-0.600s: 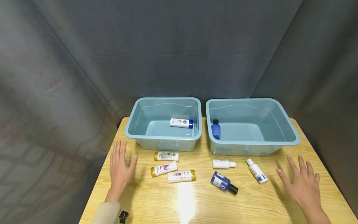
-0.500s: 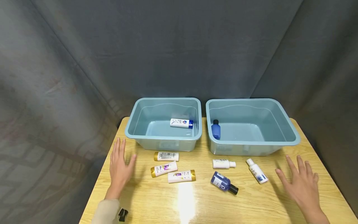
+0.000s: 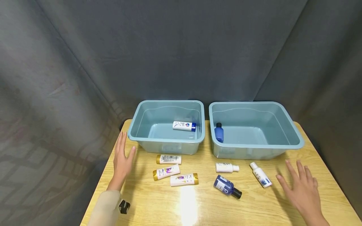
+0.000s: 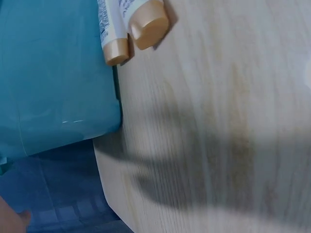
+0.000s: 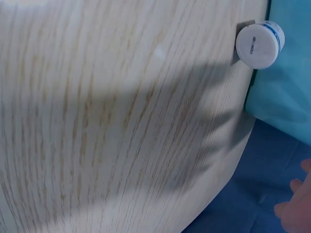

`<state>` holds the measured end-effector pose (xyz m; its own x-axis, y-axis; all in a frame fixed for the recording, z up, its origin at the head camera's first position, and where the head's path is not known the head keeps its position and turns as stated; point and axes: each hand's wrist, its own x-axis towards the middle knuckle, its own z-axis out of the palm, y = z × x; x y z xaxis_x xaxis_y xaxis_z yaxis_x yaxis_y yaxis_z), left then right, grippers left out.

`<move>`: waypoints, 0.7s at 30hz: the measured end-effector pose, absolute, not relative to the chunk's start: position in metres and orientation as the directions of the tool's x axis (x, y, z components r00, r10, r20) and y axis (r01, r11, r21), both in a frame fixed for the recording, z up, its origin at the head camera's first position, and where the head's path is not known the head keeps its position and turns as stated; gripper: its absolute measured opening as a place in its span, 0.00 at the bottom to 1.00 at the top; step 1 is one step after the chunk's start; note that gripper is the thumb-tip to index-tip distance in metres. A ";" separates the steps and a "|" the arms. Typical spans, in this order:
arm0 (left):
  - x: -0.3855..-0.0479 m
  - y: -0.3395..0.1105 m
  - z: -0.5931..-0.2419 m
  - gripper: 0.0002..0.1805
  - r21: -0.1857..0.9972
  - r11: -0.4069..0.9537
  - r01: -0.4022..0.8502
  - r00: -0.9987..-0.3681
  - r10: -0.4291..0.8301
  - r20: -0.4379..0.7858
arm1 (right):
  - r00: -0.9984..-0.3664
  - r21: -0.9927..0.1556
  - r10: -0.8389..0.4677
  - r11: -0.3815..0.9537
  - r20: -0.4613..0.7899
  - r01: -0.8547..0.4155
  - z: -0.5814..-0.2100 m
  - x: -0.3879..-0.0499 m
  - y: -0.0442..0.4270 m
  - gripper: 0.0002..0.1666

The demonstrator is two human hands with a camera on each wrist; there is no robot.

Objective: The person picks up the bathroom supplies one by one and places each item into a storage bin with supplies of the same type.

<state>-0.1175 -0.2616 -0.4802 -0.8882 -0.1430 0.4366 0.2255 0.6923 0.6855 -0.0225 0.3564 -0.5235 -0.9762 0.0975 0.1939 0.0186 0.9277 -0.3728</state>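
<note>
My left hand [image 3: 122, 163], fingers extended, hovers over the table's left side by the near-left corner of the left blue bin [image 3: 167, 140]. To its right lie three white bottles with gold caps: one by the bin [image 3: 169, 159], a tilted one [image 3: 167, 172] and a nearer one [image 3: 184, 180]. On the right, my right hand [image 3: 304, 193] is spread above the wood, holding nothing. Closest to it is a slanted white bottle [image 3: 260, 175]. Farther left lie another white bottle [image 3: 224, 167] and a dark blue bottle with a black cap [image 3: 226, 185].
Inside the left bin lies a white bottle with a blue cap [image 3: 183, 126]. The right blue bin [image 3: 257, 146] holds a blue, black-capped bottle [image 3: 219, 133]. Both bins stand at the back of the wooden table [image 3: 152, 207], before a grey curtain [image 3: 181, 50].
My left hand has moved slightly forward, nearer the left bin's corner. My right hand has drifted a little left. The head view has shifted slightly; the bottles and bins stay put.
</note>
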 end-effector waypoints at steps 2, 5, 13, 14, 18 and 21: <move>-0.123 -0.262 -0.479 0.37 0.721 0.650 0.239 -0.893 -0.144 0.426 | -0.975 -0.372 0.090 0.928 0.203 0.009 -0.525 -0.023 0.355 0.44; -0.131 -0.262 -0.477 0.34 0.764 0.590 0.262 -0.899 -0.140 0.416 | -0.975 -0.372 0.082 0.928 0.207 -0.001 -0.527 -0.023 0.353 0.44; -0.152 -0.261 -0.472 0.31 0.834 0.495 0.245 -0.919 -0.156 0.363 | -0.973 -0.378 0.061 0.925 0.222 -0.028 -0.528 -0.022 0.346 0.43; -0.155 -0.261 -0.471 0.30 0.839 0.485 0.246 -0.919 -0.159 0.361 | -0.972 -0.378 0.056 0.925 0.228 -0.035 -0.528 -0.023 0.345 0.43; -0.164 -0.261 -0.470 0.29 0.860 0.443 0.252 -0.921 -0.163 0.354 | -0.968 -0.380 0.041 0.923 0.246 -0.058 -0.529 -0.025 0.340 0.44; -0.170 -0.262 -0.472 0.29 0.875 0.417 0.247 -0.925 -0.168 0.341 | -0.968 -0.378 0.033 0.924 0.248 -0.065 -0.529 -0.026 0.338 0.43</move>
